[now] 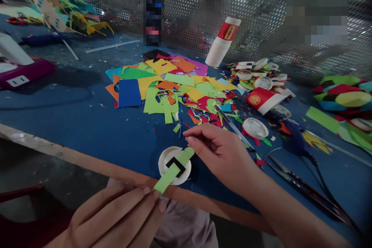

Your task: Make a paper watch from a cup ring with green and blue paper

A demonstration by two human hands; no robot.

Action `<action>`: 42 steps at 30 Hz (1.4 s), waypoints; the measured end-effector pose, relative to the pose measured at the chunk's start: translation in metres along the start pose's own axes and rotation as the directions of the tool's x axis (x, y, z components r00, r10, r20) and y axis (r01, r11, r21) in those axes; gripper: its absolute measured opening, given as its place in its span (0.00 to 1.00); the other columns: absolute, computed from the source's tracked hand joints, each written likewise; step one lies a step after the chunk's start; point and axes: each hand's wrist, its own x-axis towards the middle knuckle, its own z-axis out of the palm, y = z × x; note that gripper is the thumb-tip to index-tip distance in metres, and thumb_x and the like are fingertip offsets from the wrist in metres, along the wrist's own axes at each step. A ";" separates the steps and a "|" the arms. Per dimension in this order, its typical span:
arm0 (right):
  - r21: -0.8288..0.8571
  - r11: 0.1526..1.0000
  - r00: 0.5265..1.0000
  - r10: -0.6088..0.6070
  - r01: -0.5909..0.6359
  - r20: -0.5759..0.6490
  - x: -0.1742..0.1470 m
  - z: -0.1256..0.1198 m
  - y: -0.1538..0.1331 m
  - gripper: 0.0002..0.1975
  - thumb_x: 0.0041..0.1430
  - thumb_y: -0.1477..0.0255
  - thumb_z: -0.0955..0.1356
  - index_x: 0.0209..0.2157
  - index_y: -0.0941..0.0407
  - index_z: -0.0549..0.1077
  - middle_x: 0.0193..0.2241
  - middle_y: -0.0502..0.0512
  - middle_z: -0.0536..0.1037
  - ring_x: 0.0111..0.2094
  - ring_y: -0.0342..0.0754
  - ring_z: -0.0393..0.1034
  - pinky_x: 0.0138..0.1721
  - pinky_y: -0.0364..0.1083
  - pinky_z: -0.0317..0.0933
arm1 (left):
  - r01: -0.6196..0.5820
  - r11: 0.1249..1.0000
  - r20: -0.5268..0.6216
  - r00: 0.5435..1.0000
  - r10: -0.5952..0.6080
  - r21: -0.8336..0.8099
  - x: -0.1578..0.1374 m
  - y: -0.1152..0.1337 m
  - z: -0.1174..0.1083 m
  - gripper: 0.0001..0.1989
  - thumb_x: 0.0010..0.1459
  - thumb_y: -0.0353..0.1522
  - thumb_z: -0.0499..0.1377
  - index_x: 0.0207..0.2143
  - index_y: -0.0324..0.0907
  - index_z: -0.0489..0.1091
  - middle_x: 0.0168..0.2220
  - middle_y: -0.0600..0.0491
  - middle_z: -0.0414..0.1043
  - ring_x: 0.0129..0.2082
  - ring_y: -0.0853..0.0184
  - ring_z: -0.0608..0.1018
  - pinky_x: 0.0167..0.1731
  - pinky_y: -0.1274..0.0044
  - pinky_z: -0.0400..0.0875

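A light green paper strip runs through a black paper frame, both lying over a round white paper cup base near the table's front edge. My left hand is closed at the strip's lower end, with the fingertips on it. Beside the strip's upper end is my right hand, thumb and forefinger pressed together. Whatever lies between those two fingertips, if anything, is too small to make out.
Coloured paper sheets and scraps are heaped beyond my hands. Scissors and a blue glue gun with a cord lie at right. Stacked paper cups stand behind, near a perforated metal screen. A purple power strip is at left.
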 end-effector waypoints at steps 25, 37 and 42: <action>-0.023 1.000 0.992 -0.023 0.020 -0.122 0.004 0.002 0.016 0.11 0.60 0.77 0.68 0.42 0.58 0.82 0.37 0.55 0.86 0.35 0.45 0.81 0.37 0.42 0.75 | -0.154 0.984 0.005 0.988 0.156 -0.091 0.040 -0.009 -0.004 0.13 0.75 0.25 0.57 0.52 0.43 0.81 0.47 0.58 0.88 0.55 0.69 0.83 0.61 0.73 0.73; -0.019 1.000 0.991 -0.013 0.011 -0.135 0.005 0.000 0.017 0.11 0.59 0.77 0.68 0.42 0.58 0.81 0.37 0.54 0.86 0.35 0.44 0.81 0.39 0.42 0.76 | 0.095 0.995 0.133 0.986 -0.100 0.040 0.080 -0.008 0.015 0.33 0.77 0.52 0.50 0.64 0.32 0.64 0.53 0.41 0.83 0.52 0.50 0.80 0.48 0.63 0.76; -0.021 1.000 0.989 -0.006 0.003 -0.146 0.006 0.001 0.016 0.12 0.59 0.77 0.69 0.43 0.57 0.82 0.38 0.54 0.86 0.36 0.44 0.81 0.39 0.42 0.76 | 0.126 0.992 0.133 0.983 -0.128 0.019 0.076 -0.008 0.016 0.31 0.77 0.50 0.52 0.66 0.34 0.63 0.52 0.44 0.83 0.54 0.51 0.79 0.51 0.63 0.73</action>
